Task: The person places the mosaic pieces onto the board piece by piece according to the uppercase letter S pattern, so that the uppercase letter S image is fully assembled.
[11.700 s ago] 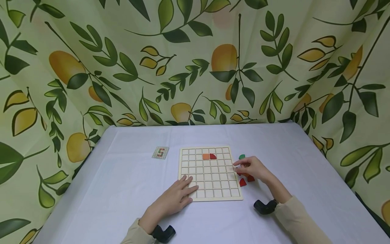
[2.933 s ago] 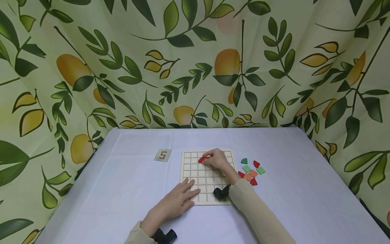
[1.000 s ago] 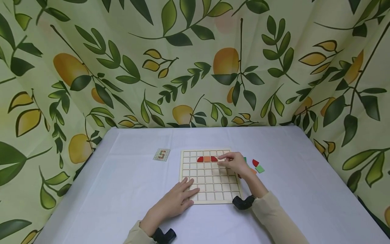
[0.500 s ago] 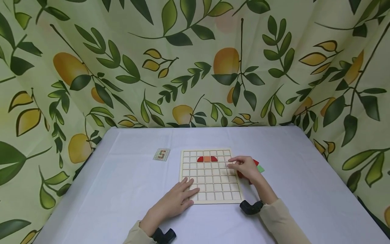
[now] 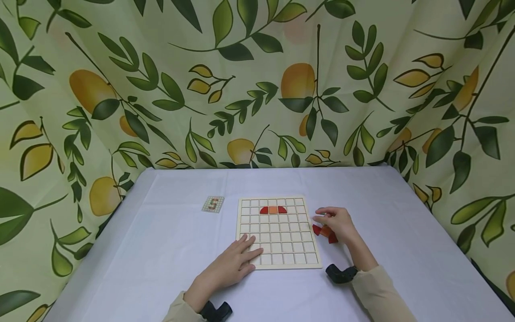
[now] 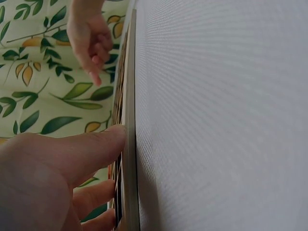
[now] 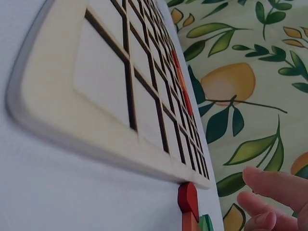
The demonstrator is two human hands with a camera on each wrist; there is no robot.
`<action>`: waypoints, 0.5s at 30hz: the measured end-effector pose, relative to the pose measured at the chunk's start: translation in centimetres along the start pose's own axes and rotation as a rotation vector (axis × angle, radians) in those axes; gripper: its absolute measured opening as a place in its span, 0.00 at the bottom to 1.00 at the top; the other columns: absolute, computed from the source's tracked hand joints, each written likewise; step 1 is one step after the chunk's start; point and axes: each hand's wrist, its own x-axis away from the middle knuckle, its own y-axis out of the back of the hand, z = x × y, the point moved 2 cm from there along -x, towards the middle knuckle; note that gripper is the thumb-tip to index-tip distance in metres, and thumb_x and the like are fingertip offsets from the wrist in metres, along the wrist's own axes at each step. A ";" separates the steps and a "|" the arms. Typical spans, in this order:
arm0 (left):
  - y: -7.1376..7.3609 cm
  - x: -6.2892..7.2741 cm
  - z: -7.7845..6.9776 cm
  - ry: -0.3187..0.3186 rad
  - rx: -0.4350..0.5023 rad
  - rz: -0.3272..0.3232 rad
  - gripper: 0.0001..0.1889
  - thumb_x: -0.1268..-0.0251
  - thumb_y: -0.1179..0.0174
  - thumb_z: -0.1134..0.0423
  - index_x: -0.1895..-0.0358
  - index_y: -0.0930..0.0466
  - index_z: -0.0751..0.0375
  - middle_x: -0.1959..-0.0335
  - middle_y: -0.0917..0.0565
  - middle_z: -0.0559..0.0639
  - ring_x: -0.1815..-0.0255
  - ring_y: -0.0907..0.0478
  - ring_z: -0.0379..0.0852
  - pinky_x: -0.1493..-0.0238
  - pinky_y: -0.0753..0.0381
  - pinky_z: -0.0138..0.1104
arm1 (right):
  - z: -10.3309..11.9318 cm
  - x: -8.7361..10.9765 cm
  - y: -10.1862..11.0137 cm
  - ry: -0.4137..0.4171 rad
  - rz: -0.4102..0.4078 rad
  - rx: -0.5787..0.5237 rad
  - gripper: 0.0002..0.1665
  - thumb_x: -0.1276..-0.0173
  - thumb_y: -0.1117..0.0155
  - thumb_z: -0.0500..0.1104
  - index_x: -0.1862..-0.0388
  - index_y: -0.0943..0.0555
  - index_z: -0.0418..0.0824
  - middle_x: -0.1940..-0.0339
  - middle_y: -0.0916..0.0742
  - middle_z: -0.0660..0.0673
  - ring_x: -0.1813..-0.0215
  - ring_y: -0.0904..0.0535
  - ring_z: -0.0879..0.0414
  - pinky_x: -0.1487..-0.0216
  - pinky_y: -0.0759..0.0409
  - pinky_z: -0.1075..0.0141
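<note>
A wooden grid board (image 5: pixel 281 247) lies on the table. In one of its upper rows sit a red quarter-round tile (image 5: pixel 263 210), an orange square tile (image 5: pixel 273 209) and another red quarter-round tile (image 5: pixel 282 209), side by side. My left hand (image 5: pixel 231 263) rests on the board's lower left corner with fingers spread; in the left wrist view its thumb (image 6: pixel 96 149) touches the edge. My right hand (image 5: pixel 339 224) hovers over the loose tiles right of the board, nothing visible between its fingers. Below it show a red tile (image 5: pixel 317 230) and an orange tile (image 5: pixel 325 231); others are hidden.
A small card (image 5: pixel 213 204) with a gridded S-like pattern lies left of the board. In the right wrist view a green tile (image 7: pixel 206 223) stands out beyond the red and orange ones. A leaf-printed curtain (image 5: pixel 257 112) hangs behind the white-covered table (image 5: pixel 169 210).
The left red tile was set beside the orange one, and my right hand let go of it. That hand then moved right, off the board to the loose tiles. My left hand stayed put.
</note>
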 end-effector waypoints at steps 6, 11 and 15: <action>-0.1 0.0 0.0 0.009 0.005 -0.003 0.23 0.29 0.47 0.53 0.32 0.30 0.43 0.24 0.37 0.53 0.20 0.46 0.57 0.23 0.42 0.51 | -0.5 0.1 0.7 -0.023 -0.018 0.045 0.22 0.38 0.32 0.44 0.50 0.18 0.32 0.80 0.26 0.49 0.72 0.30 0.56 0.77 0.33 0.70; -0.1 0.0 0.1 0.005 -0.002 -0.004 0.23 0.29 0.47 0.52 0.32 0.31 0.43 0.24 0.38 0.53 0.20 0.46 0.56 0.23 0.42 0.51 | -1.2 0.0 1.2 -0.066 -0.035 0.061 0.24 0.39 0.32 0.45 0.48 0.19 0.30 0.80 0.23 0.50 0.70 0.29 0.56 0.73 0.33 0.70; -0.2 0.0 0.1 0.001 -0.005 -0.005 0.23 0.29 0.48 0.52 0.31 0.31 0.43 0.24 0.38 0.53 0.20 0.47 0.56 0.23 0.41 0.51 | -1.6 -0.3 1.3 -0.076 -0.046 0.060 0.24 0.40 0.31 0.44 0.49 0.19 0.29 0.80 0.23 0.50 0.69 0.30 0.56 0.72 0.34 0.70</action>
